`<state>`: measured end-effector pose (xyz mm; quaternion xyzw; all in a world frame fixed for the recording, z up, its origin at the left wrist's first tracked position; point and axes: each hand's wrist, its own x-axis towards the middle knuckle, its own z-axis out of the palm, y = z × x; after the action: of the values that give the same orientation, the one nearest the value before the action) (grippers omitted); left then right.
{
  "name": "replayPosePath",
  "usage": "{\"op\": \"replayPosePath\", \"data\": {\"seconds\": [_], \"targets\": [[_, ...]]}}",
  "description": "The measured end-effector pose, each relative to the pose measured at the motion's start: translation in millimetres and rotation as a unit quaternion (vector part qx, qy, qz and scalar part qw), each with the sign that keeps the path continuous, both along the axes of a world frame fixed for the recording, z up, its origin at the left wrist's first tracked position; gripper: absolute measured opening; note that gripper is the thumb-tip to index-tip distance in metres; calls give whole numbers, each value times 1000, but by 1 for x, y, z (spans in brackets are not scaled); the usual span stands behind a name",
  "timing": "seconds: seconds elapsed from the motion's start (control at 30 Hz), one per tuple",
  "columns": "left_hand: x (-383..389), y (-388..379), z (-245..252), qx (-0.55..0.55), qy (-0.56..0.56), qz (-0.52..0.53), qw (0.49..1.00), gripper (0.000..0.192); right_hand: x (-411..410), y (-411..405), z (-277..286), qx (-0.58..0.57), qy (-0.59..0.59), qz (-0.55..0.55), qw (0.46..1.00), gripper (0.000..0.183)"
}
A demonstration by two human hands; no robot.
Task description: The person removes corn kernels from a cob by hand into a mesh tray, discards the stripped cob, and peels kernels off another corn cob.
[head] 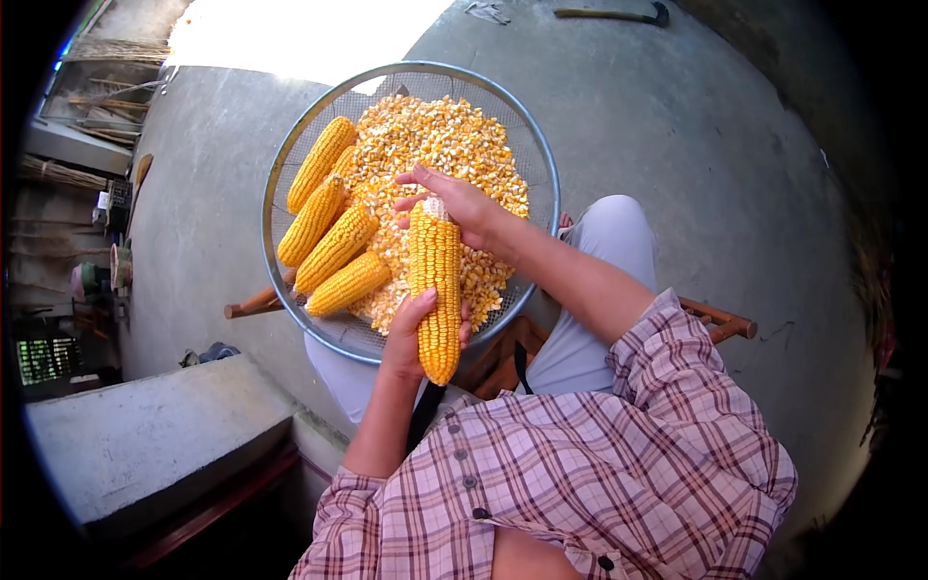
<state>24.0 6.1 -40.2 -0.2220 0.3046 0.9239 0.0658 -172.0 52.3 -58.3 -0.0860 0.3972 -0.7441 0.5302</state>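
My left hand (407,337) is wrapped around the lower part of a yellow ear of corn (435,290), which stands over the near part of a sieve. At its far end, a short stretch of pale cob (435,209) is bare of kernels. My right hand (467,206) is beside and partly behind that end, its fingers spread; contact with the cob is hard to make out. Loose corn kernels (435,134) are heaped in the round wire-mesh sieve (554,181). Several whole ears (337,246) lie along the sieve's left side.
Under the sieve, wooden legs (254,304) stick out at left, and a wooden frame (728,322) shows at right. A pale ledge (159,428) stands at lower left. A wooden-handled tool (609,13) lies on the concrete floor (689,145) at the far side.
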Motion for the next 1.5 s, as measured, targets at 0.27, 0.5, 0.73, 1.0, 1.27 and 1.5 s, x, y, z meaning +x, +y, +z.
{"op": "replayPosePath", "data": {"seconds": [0.27,0.5,0.73,1.0,1.27,1.5], "targets": [[-6,4,4,-290,-24,67,954,47,-13,10,5,47,60,66,995,64],[-2,1,-5,-515,-25,61,855,47,4,7,3,-36,270,71,960,49],[7,-5,10,-313,-49,32,948,44,-7,15,8,-87,426,74,898,38],[9,-2,5,-321,-32,61,944,42,-6,13,9,-206,17,165,964,34],[2,-1,4,-366,-40,59,928,41,-4,4,-4,-160,61,66,983,30],[0,0,2,-470,-59,74,877,41,-11,5,-6,45,140,-15,989,32]]}}
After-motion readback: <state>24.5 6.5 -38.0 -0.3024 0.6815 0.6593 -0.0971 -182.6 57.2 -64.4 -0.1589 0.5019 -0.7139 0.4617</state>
